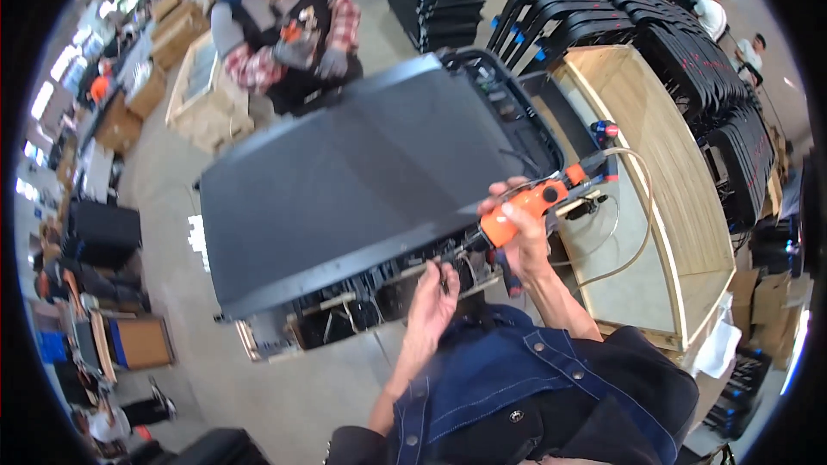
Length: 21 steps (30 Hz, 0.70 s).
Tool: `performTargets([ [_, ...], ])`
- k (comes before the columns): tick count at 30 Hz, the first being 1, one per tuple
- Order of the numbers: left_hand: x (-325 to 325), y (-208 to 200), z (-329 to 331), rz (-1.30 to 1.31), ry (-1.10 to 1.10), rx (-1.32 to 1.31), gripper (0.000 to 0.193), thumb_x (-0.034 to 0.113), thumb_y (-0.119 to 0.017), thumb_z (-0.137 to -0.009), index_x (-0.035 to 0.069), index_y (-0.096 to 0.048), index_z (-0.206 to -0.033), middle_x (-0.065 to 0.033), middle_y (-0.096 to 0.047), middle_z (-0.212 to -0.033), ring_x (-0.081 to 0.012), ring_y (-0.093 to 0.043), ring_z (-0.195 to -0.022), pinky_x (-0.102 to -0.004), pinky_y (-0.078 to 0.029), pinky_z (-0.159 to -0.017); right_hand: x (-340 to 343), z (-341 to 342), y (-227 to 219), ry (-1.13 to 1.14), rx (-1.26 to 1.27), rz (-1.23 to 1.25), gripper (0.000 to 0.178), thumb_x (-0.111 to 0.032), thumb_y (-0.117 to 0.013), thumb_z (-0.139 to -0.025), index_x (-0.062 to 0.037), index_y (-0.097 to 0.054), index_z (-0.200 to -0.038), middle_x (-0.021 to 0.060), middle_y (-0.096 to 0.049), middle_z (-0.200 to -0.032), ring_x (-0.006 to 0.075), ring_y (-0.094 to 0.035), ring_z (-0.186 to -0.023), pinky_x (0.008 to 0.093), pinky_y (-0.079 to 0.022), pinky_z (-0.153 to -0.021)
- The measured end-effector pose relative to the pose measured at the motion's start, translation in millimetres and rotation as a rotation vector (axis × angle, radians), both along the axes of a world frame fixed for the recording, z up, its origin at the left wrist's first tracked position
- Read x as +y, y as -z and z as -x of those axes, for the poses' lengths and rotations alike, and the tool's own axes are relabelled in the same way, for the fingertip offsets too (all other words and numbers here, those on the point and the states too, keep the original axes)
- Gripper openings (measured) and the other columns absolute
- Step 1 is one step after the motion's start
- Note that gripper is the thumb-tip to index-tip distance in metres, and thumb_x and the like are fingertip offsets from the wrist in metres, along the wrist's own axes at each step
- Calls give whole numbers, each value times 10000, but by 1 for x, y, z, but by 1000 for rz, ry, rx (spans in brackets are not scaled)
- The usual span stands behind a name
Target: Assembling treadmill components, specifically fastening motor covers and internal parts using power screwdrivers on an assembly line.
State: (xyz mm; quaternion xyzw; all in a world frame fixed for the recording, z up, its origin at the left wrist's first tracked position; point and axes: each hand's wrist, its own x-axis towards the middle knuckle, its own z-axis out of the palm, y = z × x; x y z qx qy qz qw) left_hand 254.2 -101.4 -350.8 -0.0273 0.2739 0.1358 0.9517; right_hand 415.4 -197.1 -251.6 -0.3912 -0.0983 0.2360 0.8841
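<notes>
In my right hand (522, 245) is an orange power screwdriver (521, 213), its fingers wrapped round the body. The tool lies slanted, with its dark nose pointing left toward the near edge of a large black panelled machine (353, 168). A beige hose (646, 215) runs from the area of the tool's rear end. My left hand (433, 297) is at that same near edge, just below the tool's nose. Its thumb and fingers are pinched together; whatever they hold is too small to make out. Dark brackets and parts show under the panel's edge.
A co-worker in grey gloves (297, 52) stands across the machine. On the right is an open wooden crate (680, 207), with a red and blue tool (606, 131) by its edge. Stacked black frames (637, 26) stand behind it. Black panels (431, 0) are piled at the back.
</notes>
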Motion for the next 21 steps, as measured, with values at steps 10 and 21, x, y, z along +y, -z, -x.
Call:
performTargets([
  [10, 59, 14, 25, -76, 120, 48, 244, 336, -616, -1020, 96, -586, -983, 49, -471, -740, -40, -386, -571, -185, -312, -465, 65, 69, 9, 5, -262, 148, 488, 3, -727, -825, -58, -495, -1249, 175, -647, -1174, 259, -686, -1006, 420, -563, -920],
  [21, 76, 52, -2, 230, 139, -34, 307, 398, -589, -1015, 94, -574, -979, 71, -433, -670, -42, -354, -525, -197, -252, -420, 130, 60, 13, -160, -598, 537, 410, 35, -751, -764, -19, -572, -1130, 138, -691, -1074, 205, -703, -961, 371, -590, -851],
])
